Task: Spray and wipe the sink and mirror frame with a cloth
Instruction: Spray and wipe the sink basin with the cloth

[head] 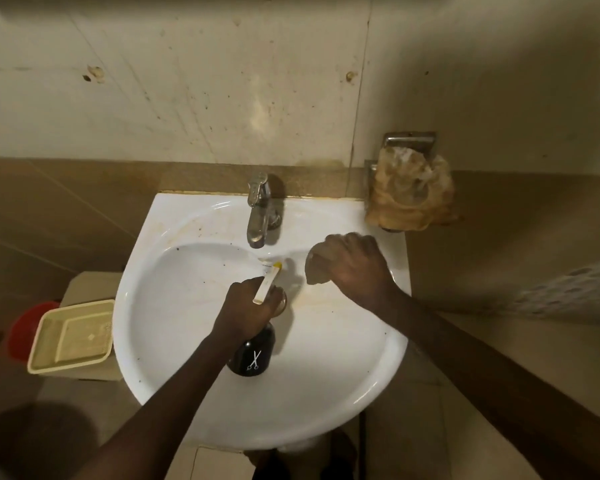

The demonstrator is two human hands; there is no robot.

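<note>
Nearest, two bare forearms reach in over one white sink. The left hand has its fingers wrapped round the neck of a single dark spray bottle, which bears a small white scissors mark; the bottle hangs over the basin with its pale trigger and yellow-tipped nozzle pointing away toward the back of the bowl. Just right of it, the right hand has its fingers clenched round one bunched, greyish cloth, pressed against the inner wall of the basin near the right rim, where a brownish stain streaks the white. Left of the sink, lower down, sits one cream plastic tub with something red beyond it. Farther back, one chrome tap rises from the sink's rear ledge. On the wall to the right, one metal holder carries a crumpled yellowish plastic bag.
</note>
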